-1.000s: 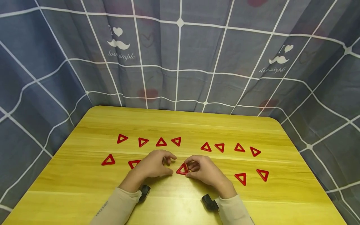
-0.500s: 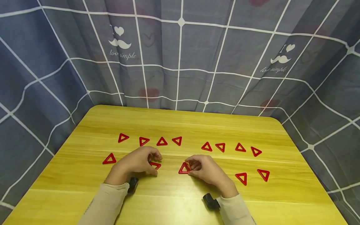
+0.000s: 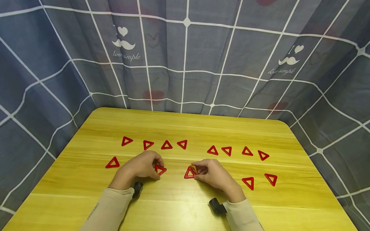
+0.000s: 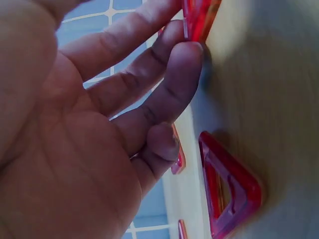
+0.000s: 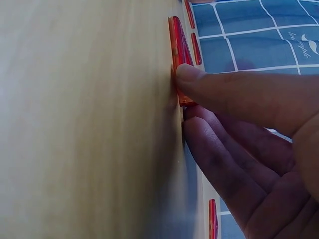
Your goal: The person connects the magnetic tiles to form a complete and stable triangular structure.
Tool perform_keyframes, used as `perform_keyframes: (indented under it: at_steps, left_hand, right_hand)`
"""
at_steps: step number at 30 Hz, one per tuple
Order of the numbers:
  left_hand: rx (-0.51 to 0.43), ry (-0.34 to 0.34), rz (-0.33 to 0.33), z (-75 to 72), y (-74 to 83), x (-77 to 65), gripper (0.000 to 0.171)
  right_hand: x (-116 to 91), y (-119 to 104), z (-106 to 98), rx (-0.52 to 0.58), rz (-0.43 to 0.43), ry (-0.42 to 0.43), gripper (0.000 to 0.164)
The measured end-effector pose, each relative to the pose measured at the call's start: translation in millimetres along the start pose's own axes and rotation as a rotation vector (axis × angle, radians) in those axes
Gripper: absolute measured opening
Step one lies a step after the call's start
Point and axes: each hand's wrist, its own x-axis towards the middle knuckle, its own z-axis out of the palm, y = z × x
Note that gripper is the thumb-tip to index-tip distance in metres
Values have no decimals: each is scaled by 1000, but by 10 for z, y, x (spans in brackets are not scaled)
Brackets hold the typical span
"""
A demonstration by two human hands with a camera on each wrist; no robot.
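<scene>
In the head view my left hand (image 3: 144, 165) holds a red triangular tile (image 3: 164, 170) with an open centre by its right-pointing end piece, thumb on the near side and fingers on the far side. The left wrist view shows the same tile (image 4: 199, 20) at the fingertips. My right hand (image 3: 215, 173) pinches another red triangular tile (image 3: 186, 175) at its right side, thumb in front. A yellow-orange piece (image 3: 194, 168) shows between that tile and the right fingers. In the right wrist view the thumb presses against the tile (image 5: 180, 45), seen nearly edge-on over the wood.
Several similar red triangles lie in a back row, among them one at the left (image 3: 126, 141) and one at the right (image 3: 263, 155). Others lie nearer, a left one (image 3: 112, 162) and a right one (image 3: 271, 179). A grey checked curtain (image 3: 202, 57) surrounds the yellow wooden table (image 3: 179, 205).
My left hand has moved left, away from the right hand's tile, and its fingers have come round another red triangle. The right hand stays at its tile, nearly still.
</scene>
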Motion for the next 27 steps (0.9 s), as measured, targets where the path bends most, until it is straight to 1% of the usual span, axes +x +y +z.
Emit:
perform_keyframes:
  at_steps: [3, 10, 13, 18, 21, 27]
  left_hand:
    - [21, 0, 2, 30, 21, 18, 33]
    - [132, 44, -8, 112, 73, 79, 33]
    - [163, 63, 24, 155, 99, 106, 33]
    - [150, 81, 116, 236, 158, 158, 32]
    - [125, 85, 168, 280, 192, 186, 31]
    - [50, 77, 215, 385, 244, 235, 32]
  right_hand:
    - [1, 3, 4, -20, -16, -1, 40]
    - [-5, 4, 13, -62, -67, 11, 37]
    - [-1, 5, 13, -61, -74, 15, 35]
    - [8, 8, 16, -70, -78, 21, 32]
    - [10, 7, 17, -75, -80, 24, 30]
    - [6, -5, 16, -76, -96, 25, 25]
